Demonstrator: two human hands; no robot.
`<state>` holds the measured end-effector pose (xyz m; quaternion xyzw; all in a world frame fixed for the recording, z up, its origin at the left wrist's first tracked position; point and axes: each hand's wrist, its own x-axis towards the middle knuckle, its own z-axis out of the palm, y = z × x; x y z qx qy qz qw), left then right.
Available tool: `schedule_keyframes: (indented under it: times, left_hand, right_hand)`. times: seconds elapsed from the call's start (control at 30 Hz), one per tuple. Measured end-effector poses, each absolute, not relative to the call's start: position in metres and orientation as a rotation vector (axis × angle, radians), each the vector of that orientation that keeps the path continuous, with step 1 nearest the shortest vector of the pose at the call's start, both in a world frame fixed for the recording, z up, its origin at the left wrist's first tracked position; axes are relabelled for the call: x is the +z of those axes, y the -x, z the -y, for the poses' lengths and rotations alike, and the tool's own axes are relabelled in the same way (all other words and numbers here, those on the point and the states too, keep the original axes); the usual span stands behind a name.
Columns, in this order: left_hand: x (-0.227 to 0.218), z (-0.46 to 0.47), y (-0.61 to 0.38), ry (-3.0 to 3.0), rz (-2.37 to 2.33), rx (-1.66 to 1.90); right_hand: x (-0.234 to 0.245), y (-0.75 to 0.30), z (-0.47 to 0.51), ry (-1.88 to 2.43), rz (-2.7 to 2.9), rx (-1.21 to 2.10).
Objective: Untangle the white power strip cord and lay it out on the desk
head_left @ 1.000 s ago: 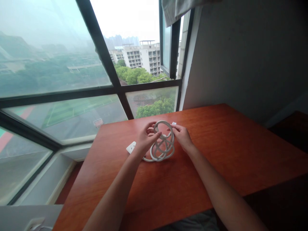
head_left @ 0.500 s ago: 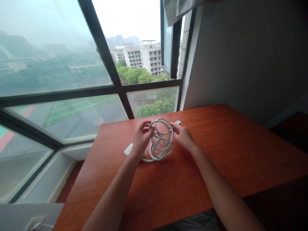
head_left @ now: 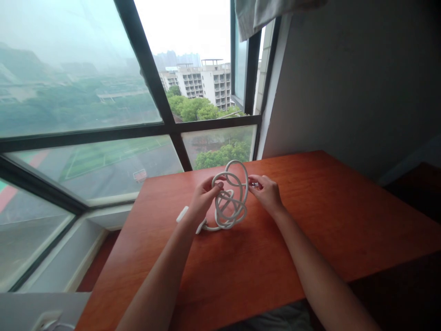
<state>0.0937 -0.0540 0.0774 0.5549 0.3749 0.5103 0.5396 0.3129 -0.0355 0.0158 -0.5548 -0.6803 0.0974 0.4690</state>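
A white cable (head_left: 231,223) hangs in tangled loops between my hands, just over the reddish-brown table (head_left: 262,257). My left hand (head_left: 206,195) pinches the upper left of the loops between thumb and fingers. On the other side, my right hand (head_left: 267,191) is closed around the small plug end (head_left: 254,185) of the cable, most of it covered by the fingers. A white block-shaped piece (head_left: 182,214) shows left of my left wrist; my forearm hides how it joins the cable. The lower part of the loops looks close to the tabletop.
Behind the table's far edge stand large dark-framed windows (head_left: 168,122), one pane swung open. A dark wall (head_left: 337,82) rises along the right, and a grey curtain (head_left: 253,16) hangs at the top. A wall socket (head_left: 48,319) is at the lower left.
One loop of the cable has risen at the top right and opened wider. My right hand has shifted slightly, turning the plug end inward toward the loops. My left hand keeps its pinch.
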Motion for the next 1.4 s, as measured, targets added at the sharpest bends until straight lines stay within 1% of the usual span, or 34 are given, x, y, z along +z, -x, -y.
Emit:
schedule_keyframes:
  times: [0.27,0.4,0.47,0.6,0.73,0.93,1.0,1.13,1.2,1.3,1.4]
  left_hand:
    - [0.077,0.059,-0.095,-1.360,-0.828,1.110]
    - [0.075,0.058,-0.092,-1.380,-0.772,1.068]
    - [0.076,0.059,-0.091,-1.382,-0.721,1.043]
    - [0.080,0.064,-0.094,-1.375,-0.666,0.987]
    - [0.084,0.068,-0.102,-1.365,-0.677,0.951]
    - [0.080,0.062,-0.110,-1.274,-0.831,1.144]
    - [0.076,0.056,-0.107,-1.232,-0.892,1.234]
    - [0.069,0.043,-0.094,-1.089,-0.996,1.375]
    - [0.067,0.038,-0.087,-0.998,-1.024,1.424]
    - [0.064,0.032,-0.078,-0.912,-1.061,1.462]
    - [0.060,0.028,-0.074,-0.894,-1.069,1.466]
  right_hand:
    - [0.026,-0.314,0.040,1.363,1.736,0.321]
    - [0.030,-0.321,0.042,1.203,1.784,0.567]
    - [0.030,-0.323,0.041,1.136,1.792,0.635]
    - [0.025,-0.325,0.036,1.152,1.787,0.485]
    - [0.024,-0.328,0.033,1.228,1.564,0.433]
    - [0.036,-0.346,0.038,1.254,1.297,0.369]
    - [0.038,-0.355,0.038,1.226,1.280,0.525]
    - [0.036,-0.374,0.040,1.122,1.203,1.023]
    - [0.034,-0.383,0.040,1.070,1.191,1.187]
    - [0.031,-0.395,0.039,1.018,1.152,1.329]
    - [0.026,-0.402,0.035,1.055,1.040,1.367]
